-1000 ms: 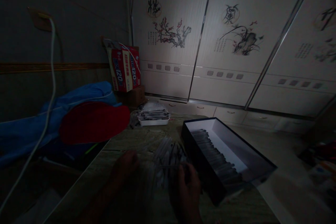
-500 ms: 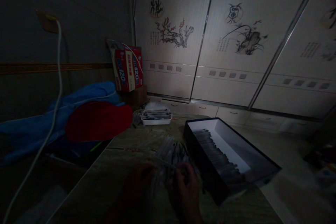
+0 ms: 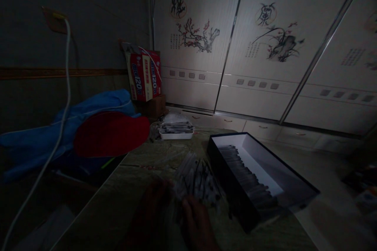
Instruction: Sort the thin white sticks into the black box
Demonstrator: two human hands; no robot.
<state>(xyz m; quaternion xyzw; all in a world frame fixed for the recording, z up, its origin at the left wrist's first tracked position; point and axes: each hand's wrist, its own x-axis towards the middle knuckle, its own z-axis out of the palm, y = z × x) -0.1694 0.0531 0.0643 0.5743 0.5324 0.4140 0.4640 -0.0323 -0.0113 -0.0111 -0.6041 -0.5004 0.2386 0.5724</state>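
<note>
Clear plastic-wrapped sticks, a loose pile (image 3: 196, 178), lie on my marbled worktop (image 3: 132, 204) beside the long black box (image 3: 259, 180). My left hand (image 3: 156, 204) and right hand (image 3: 196, 219) touch the pile; too dark to tell their grip.
</note>
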